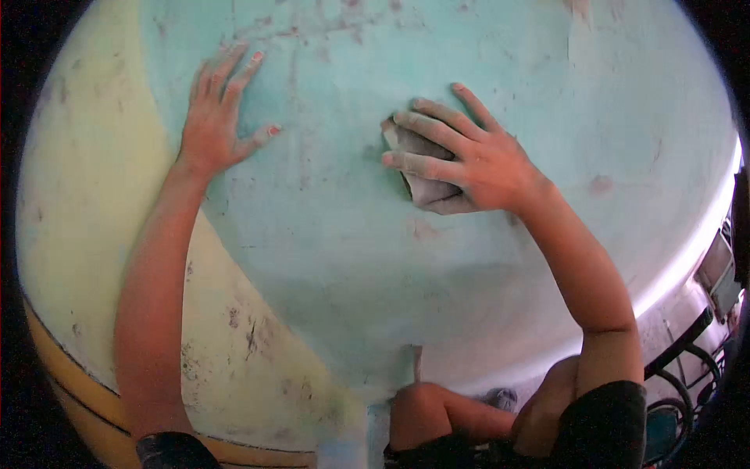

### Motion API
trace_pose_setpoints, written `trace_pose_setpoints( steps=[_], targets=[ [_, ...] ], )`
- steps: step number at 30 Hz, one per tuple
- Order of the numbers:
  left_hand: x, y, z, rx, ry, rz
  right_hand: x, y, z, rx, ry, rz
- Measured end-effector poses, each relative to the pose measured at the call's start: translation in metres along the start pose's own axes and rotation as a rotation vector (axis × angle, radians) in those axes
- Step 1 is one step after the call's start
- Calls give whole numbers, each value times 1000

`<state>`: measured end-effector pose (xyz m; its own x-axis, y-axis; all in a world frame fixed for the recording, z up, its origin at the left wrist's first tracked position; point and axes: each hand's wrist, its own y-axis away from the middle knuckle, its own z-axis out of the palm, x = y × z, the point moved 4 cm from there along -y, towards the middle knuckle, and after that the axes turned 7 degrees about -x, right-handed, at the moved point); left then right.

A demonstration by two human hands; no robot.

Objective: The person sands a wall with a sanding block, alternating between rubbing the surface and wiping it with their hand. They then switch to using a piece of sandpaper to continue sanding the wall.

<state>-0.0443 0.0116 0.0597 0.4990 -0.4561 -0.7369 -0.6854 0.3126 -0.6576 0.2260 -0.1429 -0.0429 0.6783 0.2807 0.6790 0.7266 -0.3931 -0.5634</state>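
A large curved panel, painted pale turquoise with a yellow area at the left, fills most of the head view. Its surface is dusty and marked with reddish-brown and dark scuffs. My left hand lies on it at the upper left, fingers apart and holding nothing. Right of the middle, my right hand presses a folded, grey-brown piece of sandpaper against the turquoise paint. Its fingers spread over the sheet, look whitened with dust, and hide part of it.
An orange-yellow band with dark lines curves along the panel's lower left edge. My bent knee is close below the panel. A black metal frame stands at the lower right, near a pale floor.
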Motion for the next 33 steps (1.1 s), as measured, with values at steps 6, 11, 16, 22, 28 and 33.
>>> trace_pose_setpoints(
  steps=[6, 11, 16, 22, 28, 33],
  targets=[
    [1, 2, 0, -42, 18, -17, 58, -29, -36, 517, 201, 487],
    [1, -1, -1, -40, 30, -10, 0, -40, 8, 65, 16, 11],
    [1, 0, -1, -27, 46, -23, 29, -57, -9, 472, 7, 405],
    [-1, 1, 2, -22, 48, -11, -43, -63, 27, 83, -168, -43],
    [0, 1, 0, -62, 20, -27, -23, -57, 2, 373, -156, 62],
    [-1, 2, 0, -28, 53, -42, 5, -44, -6, 411, 29, 381]
  ],
)
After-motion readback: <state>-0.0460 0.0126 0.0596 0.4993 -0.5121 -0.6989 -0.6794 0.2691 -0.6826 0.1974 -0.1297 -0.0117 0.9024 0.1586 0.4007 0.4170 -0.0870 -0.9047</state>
